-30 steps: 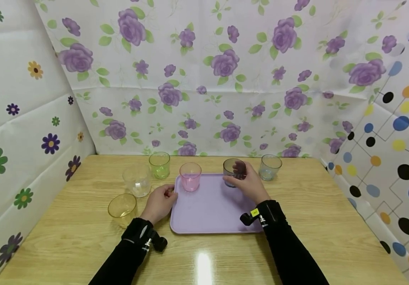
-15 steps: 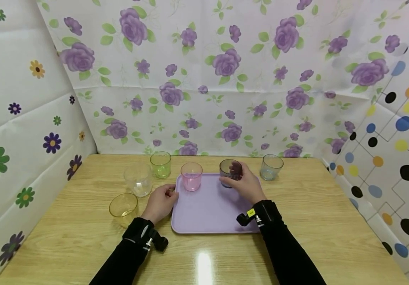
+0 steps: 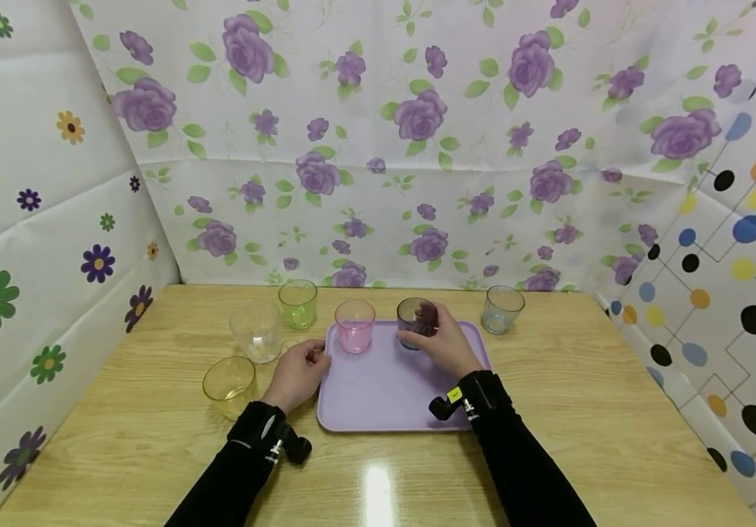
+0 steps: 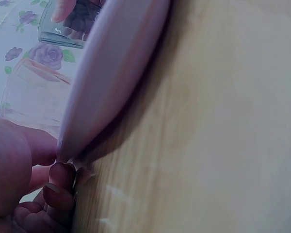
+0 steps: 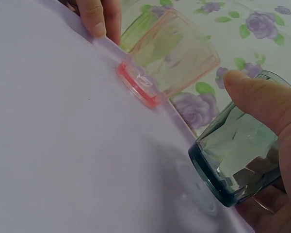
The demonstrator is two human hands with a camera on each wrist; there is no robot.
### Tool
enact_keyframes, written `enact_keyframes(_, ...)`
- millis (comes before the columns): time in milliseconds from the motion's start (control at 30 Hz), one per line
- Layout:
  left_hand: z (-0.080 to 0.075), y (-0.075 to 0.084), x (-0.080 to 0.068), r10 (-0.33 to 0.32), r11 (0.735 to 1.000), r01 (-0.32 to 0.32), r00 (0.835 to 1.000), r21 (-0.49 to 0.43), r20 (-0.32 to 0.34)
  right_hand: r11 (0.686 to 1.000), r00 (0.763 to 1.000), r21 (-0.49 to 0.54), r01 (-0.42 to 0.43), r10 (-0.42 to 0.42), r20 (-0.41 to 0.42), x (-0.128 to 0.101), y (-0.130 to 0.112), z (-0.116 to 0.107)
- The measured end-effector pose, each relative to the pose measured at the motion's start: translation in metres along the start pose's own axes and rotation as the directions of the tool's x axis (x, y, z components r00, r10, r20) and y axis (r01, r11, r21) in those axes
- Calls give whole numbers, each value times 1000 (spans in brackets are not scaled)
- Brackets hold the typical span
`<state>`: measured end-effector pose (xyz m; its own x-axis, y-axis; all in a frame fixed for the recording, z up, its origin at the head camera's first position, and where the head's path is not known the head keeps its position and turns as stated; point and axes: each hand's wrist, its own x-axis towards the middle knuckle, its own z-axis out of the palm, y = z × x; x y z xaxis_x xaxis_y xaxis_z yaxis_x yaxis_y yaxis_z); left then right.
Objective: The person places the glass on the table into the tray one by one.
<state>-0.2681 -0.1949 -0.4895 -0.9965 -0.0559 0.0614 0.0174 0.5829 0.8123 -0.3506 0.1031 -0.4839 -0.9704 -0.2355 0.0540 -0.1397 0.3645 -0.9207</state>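
A dark grey glass [image 3: 409, 316] is in my right hand [image 3: 446, 344], the thumb on its near side and the fingers around the right. In the right wrist view the base of the grey glass [image 5: 216, 179] hovers close over the lilac tray [image 3: 387, 399], slightly tilted. My left hand [image 3: 296, 375] pinches the tray's left edge; in the left wrist view the thumb and curled fingers meet at the tray rim [image 4: 68, 141]. Upright on the tray's back left part stands a pink glass [image 3: 354, 333], to the left of the grey one.
Left of the tray are a green glass [image 3: 298, 311], a colourless glass [image 3: 257, 340] and a yellow glass [image 3: 228, 388] on the wooden table [image 3: 378, 483]. A pale blue glass [image 3: 501, 315] stands behind the tray's right corner. Patterned sheets close off the back and sides.
My right hand has carried the grey glass leftward along the back of the tray, nearer the pink glass. The left hand keeps its place at the tray edge.
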Motion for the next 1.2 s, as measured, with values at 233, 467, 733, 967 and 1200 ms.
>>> enact_keyframes(233, 0, 0, 1, 0, 1000, 0, 1000, -4, 3, 1000, 1000, -6, 3, -3, 0, 1, -2, 4)
enact_keyframes(467, 0, 0, 1, 1, 1000, -1, 1000, -1, 1, 1000, 1000, -15, 24, -24, 8, 3, -5, 8)
enact_keyframes(733, 0, 0, 1, -6, 1000, 6, 1000, 1, 3, 999, 1000, -32, 25, -24, 8, 3, -7, 11)
enact_keyframes(967, 0, 0, 1, -1, 1000, 1, 1000, -1, 0, 999, 1000, -41, 21, -21, 3, 4, -3, 13)
enact_keyframes(1200, 0, 0, 1, 1, 1000, -1, 1000, -1, -4, 999, 1000, -36, 19, -19, 8, 4, -2, 14)
